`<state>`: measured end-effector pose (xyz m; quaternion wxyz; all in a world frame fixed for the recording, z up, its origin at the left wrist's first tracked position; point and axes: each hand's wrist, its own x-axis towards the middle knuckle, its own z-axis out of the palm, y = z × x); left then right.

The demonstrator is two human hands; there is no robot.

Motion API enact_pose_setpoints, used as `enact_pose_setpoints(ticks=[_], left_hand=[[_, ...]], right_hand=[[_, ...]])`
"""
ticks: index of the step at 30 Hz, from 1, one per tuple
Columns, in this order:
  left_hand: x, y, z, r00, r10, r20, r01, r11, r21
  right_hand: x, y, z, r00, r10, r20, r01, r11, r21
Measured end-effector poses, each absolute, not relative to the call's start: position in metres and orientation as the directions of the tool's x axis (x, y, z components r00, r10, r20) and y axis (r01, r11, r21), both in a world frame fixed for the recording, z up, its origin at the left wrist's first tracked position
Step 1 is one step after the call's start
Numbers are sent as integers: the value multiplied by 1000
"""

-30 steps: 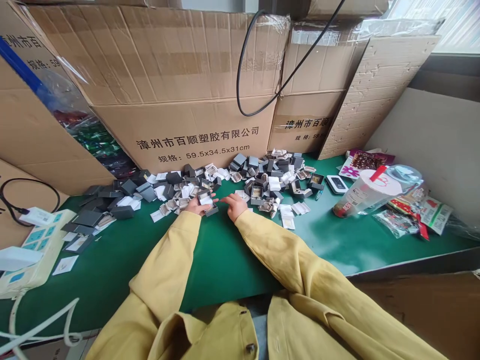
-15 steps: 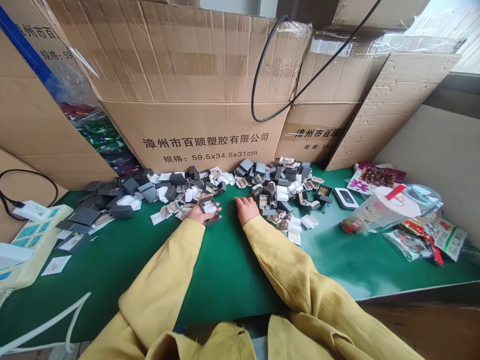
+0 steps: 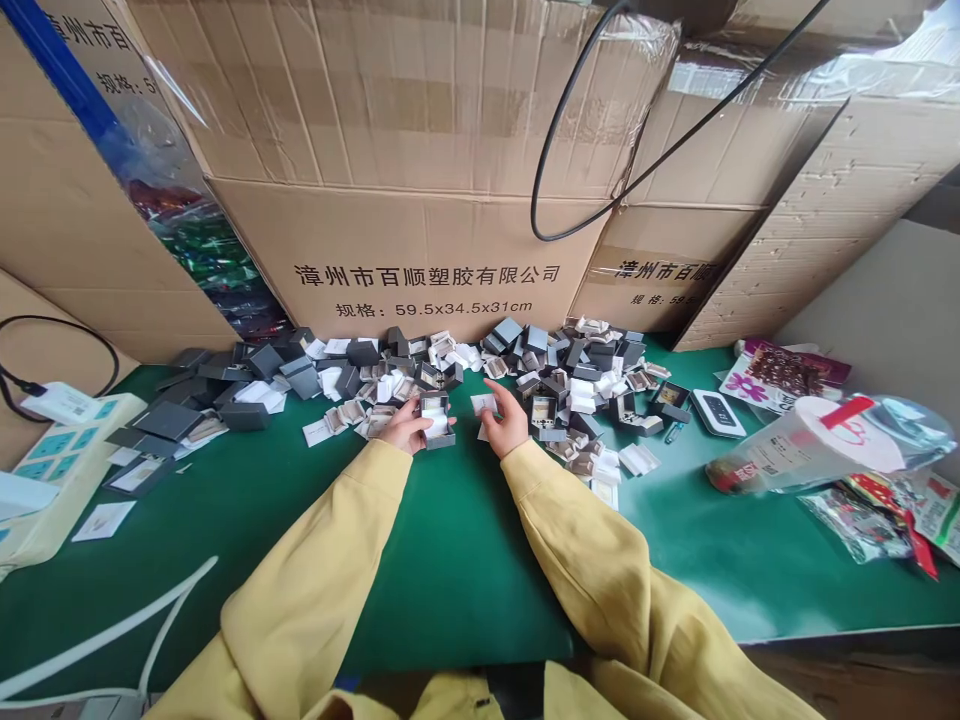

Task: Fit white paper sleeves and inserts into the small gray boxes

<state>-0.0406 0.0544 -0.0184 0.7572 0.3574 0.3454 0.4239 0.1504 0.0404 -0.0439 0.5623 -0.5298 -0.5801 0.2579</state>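
My left hand (image 3: 403, 430) is closed on a small dark grey jewelry box (image 3: 442, 437). The box's lid stands open toward me, and a white lining shows inside. To the right of it, my right hand (image 3: 508, 422) pinches a small white card (image 3: 483, 403) between thumb and fingers, its index finger stretched out. The card and the box are apart. Around both hands lie dark grey boxes, some open and some closed, mixed with pale inserts (image 3: 352, 412) and white papers. A second heap of boxes and inserts (image 3: 583, 396) lies just right of my right hand.
Large cardboard cartons (image 3: 420, 240) stand along the back of the green table (image 3: 450, 570). On the right are a digital scale (image 3: 718, 413), a lying plastic drink cup (image 3: 802, 445) and snack packets (image 3: 862, 520). A power strip (image 3: 64, 460) and white cable (image 3: 112, 635) occupy the left.
My right hand has picked up a white card and turned thumb-up. My left hand still holds the box, now tilted more toward me. The view has shifted slightly.
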Motion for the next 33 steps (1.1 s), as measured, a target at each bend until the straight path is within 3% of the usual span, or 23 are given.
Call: enact_pose_setpoints(ticks=[3,5,16,28,33], left_hand=[[-43,52,-16,444,864,-236,-427,435,793],[-43,50,-14,472,844,-255,-437,475,764],[-34,55,-17,501,783,-369,-430,595,679],[-38,55,-17,472,764,-439,-372,625,687],[-37,51,-13,425,777,-464,-362,616,700]], right_hand=[[147,45,-48,205,960,192,-28,202,-979],[145,46,-47,192,978,83,-176,118,-977],[137,43,-39,106,989,-105,-406,-53,-912],[138,43,-41,109,992,-67,-367,-22,-930],[136,40,-41,161,983,85,-168,112,-979]])
